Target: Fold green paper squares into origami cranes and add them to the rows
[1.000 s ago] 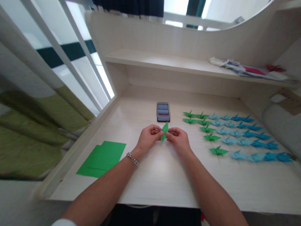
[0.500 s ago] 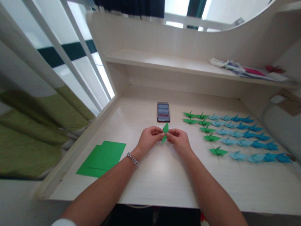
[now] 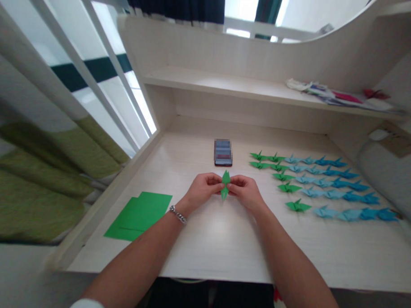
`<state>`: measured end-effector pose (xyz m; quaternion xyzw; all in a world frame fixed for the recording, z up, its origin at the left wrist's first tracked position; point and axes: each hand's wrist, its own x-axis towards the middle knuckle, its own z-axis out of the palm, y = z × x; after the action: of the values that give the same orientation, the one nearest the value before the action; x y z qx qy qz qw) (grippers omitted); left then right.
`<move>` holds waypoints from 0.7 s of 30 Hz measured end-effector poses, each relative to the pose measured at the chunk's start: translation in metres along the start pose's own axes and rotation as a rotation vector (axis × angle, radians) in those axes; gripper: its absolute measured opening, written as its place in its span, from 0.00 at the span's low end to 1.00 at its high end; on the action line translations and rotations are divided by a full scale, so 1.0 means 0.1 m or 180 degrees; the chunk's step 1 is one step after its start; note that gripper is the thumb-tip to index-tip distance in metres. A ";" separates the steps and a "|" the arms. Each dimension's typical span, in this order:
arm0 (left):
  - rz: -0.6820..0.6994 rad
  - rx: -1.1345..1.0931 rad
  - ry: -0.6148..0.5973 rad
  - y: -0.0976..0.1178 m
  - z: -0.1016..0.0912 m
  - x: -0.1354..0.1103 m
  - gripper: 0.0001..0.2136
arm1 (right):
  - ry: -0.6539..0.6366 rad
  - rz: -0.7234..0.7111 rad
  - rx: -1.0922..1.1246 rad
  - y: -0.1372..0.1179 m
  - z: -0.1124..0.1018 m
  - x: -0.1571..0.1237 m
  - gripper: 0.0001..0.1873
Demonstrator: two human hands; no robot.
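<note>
Between my two hands, above the middle of the desk, is a small folded green origami paper [image 3: 226, 177] with pointed ends up and down. My left hand [image 3: 207, 187], with a chain bracelet at its wrist, pinches the left edge. The right edge is pinched by my right hand [image 3: 243, 190]. Both thumbs meet near the paper's middle and hide part of it. Just beyond the fingertips lies a phone [image 3: 223, 152]. To the right stand rows of folded paper cranes, green ones [image 3: 298, 205] at the left ends and blue ones [image 3: 350, 215] further right.
Flat green paper sheets [image 3: 139, 214] lie at the desk's left. A shelf [image 3: 221, 85] runs across the back with papers and bags [image 3: 342, 96] on its right end. A plug with a cable [image 3: 378, 135] sits in the right wall. A curtain [image 3: 52, 180] hangs on the left.
The folded green paper has turned slightly, from tilted to nearly upright, and its points look more spread. Both hands have shifted only a little.
</note>
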<state>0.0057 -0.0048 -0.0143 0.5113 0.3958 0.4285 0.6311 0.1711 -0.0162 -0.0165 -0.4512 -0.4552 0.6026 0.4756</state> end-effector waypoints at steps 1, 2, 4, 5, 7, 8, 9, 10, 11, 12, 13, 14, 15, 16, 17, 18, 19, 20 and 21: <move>-0.0007 -0.0050 -0.0022 0.02 0.00 -0.01 0.11 | -0.0002 0.0047 0.0079 -0.02 0.00 -0.01 0.14; -0.0011 -0.0094 -0.0028 0.03 0.00 -0.01 0.12 | 0.0001 0.0085 0.0159 -0.03 0.01 -0.02 0.15; -0.0016 -0.0154 -0.0009 0.05 0.01 -0.02 0.11 | 0.0006 0.0138 0.0292 -0.05 0.01 -0.03 0.16; -0.0013 -0.0177 0.0006 0.05 0.01 -0.03 0.11 | 0.0002 0.0156 0.0345 -0.05 0.01 -0.03 0.16; 0.0006 -0.0226 0.0025 0.04 0.00 -0.03 0.09 | -0.0035 0.0169 0.0413 -0.06 0.00 -0.03 0.15; 0.0021 -0.0248 0.0020 0.04 0.00 -0.03 0.08 | -0.0062 0.0167 0.0430 -0.07 0.00 -0.04 0.14; 0.0045 -0.0261 0.0013 0.03 0.00 -0.03 0.07 | -0.0092 0.0162 0.0448 -0.07 0.00 -0.04 0.13; 0.0076 -0.0265 0.0006 0.03 -0.01 -0.03 0.06 | -0.0122 0.0159 0.0467 -0.08 0.00 -0.04 0.13; 0.0109 -0.0256 0.0003 0.02 -0.01 -0.03 0.06 | -0.0138 0.0157 0.0483 -0.08 0.00 -0.04 0.12; 0.0135 -0.0234 0.0004 0.01 -0.01 -0.02 0.06 | -0.0129 0.0154 0.0490 -0.09 0.00 -0.04 0.12; 0.0149 -0.0200 0.0006 0.01 -0.01 -0.02 0.06 | -0.0100 0.0145 0.0474 -0.09 0.00 -0.04 0.12; 0.0153 -0.0156 0.0016 0.01 -0.01 -0.02 0.05 | -0.0053 0.0122 0.0427 -0.09 0.01 -0.04 0.12; 0.0146 -0.0106 0.0037 0.01 -0.01 -0.02 0.05 | 0.0002 0.0088 0.0352 -0.08 0.01 -0.04 0.12; 0.0128 -0.0057 0.0060 0.01 -0.01 -0.02 0.06 | 0.0053 0.0044 0.0262 -0.07 0.01 -0.03 0.12; 0.0103 -0.0027 0.0078 0.01 0.00 -0.02 0.06 | 0.0096 -0.0011 0.0167 -0.07 0.02 -0.03 0.13; 0.0081 -0.0032 0.0094 0.02 0.01 -0.02 0.06 | 0.0121 -0.0070 0.0075 -0.06 0.01 -0.03 0.13; 0.0062 -0.0072 0.0110 0.02 0.02 -0.02 0.07 | 0.0138 -0.0131 -0.0013 -0.05 0.01 -0.02 0.12; 0.0043 -0.0133 0.0128 0.03 0.02 -0.02 0.07 | 0.0156 -0.0190 -0.0092 -0.04 0.01 -0.02 0.12; 0.0025 -0.0189 0.0140 0.03 0.03 -0.02 0.07 | 0.0165 -0.0241 -0.0165 -0.03 0.00 -0.02 0.11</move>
<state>0.0073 -0.0074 -0.0108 0.4844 0.3947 0.4537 0.6354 0.1718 -0.0175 -0.0132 -0.4613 -0.4749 0.5602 0.4979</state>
